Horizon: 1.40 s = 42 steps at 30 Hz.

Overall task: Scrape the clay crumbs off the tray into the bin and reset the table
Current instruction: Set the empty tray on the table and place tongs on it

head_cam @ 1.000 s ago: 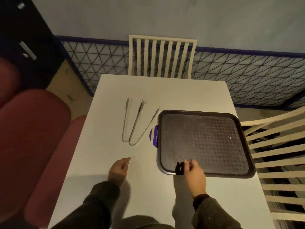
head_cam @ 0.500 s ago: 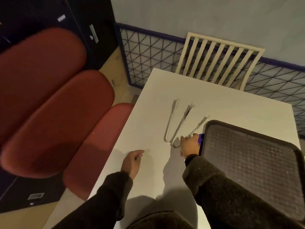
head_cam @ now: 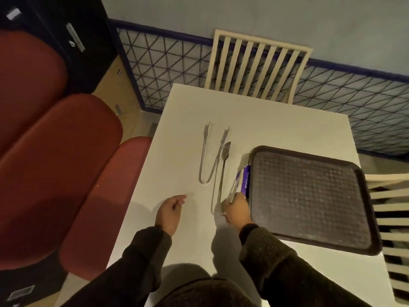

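A dark brown textured tray (head_cam: 309,154), dusted with pale crumbs, lies on the right side of the white table (head_cam: 254,111). A purple card-like piece (head_cam: 245,180) sticks out from under its left rim. Two metal tongs are left of the tray. One pair (head_cam: 207,160) lies flat. My right hand (head_cam: 236,207) grips the bent end of the other pair (head_cam: 223,171), whose tips point away from me. My left hand (head_cam: 170,209) rests on the table near its left edge, fingers loosely curled, holding nothing. No bin is in view.
Cream slatted chairs stand at the far end (head_cam: 259,63) and the right side (head_cam: 389,220) of the table. Red padded seats (head_cam: 66,173) crowd the left side. A dark cabinet (head_cam: 66,29) and a wire mesh panel (head_cam: 168,63) stand behind.
My right hand left the tray's front rim, reached to the tongs beside the tray and took hold of them, drawing them towards me. My view turned left. The left hand stayed put.
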Each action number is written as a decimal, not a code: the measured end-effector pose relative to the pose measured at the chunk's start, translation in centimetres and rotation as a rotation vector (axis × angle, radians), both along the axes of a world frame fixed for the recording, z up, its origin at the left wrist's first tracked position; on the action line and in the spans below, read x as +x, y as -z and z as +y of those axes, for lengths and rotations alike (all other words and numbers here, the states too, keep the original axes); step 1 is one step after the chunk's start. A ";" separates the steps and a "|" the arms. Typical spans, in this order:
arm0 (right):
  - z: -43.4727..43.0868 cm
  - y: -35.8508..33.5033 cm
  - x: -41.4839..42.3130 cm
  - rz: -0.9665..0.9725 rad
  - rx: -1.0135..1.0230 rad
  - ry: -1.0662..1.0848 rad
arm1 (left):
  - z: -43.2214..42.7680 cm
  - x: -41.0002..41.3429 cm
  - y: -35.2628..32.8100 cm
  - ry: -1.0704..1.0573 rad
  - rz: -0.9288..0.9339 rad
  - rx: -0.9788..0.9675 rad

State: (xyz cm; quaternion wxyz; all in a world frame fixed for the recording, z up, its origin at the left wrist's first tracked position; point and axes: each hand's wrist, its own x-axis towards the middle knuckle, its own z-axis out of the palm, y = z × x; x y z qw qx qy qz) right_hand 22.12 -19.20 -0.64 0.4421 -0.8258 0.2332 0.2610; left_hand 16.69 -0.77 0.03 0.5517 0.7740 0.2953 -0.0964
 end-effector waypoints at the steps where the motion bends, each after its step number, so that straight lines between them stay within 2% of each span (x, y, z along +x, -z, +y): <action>1: -0.5 -0.5 -0.8 -0.004 0.022 -0.014 | -0.5 0.4 0.1 0.023 -0.026 0.021; 5: -3.3 -2.9 -3.2 -0.010 0.164 0.019 | -3.3 1.3 -1.0 0.102 -0.006 -0.067; 10: -7.9 -5.8 -4.5 -0.101 0.214 0.122 | -7.2 2.8 -0.2 0.216 0.008 -0.025; 12: -10.6 -6.4 -4.3 -0.161 0.137 0.147 | -8.9 3.4 -0.1 0.264 0.020 -0.015; 18: -21.7 -6.1 -2.3 -0.269 -0.269 0.133 | -14.1 4.5 -0.5 0.360 0.032 -0.020; 24: -30.1 -3.8 0.0 -0.175 -0.493 0.071 | -16.9 4.9 0.0 0.388 0.007 -0.035; 31: -32.7 -0.7 -0.8 -0.080 -0.537 -0.077 | -18.1 4.8 0.6 0.378 0.007 -0.070; 38: -32.6 -0.6 -0.6 -0.103 -0.542 -0.091 | -18.1 3.6 1.1 0.462 -0.123 0.055; 42: -31.5 -0.6 -0.1 -0.082 -0.518 -0.045 | -18.4 3.3 1.4 0.458 -0.135 0.079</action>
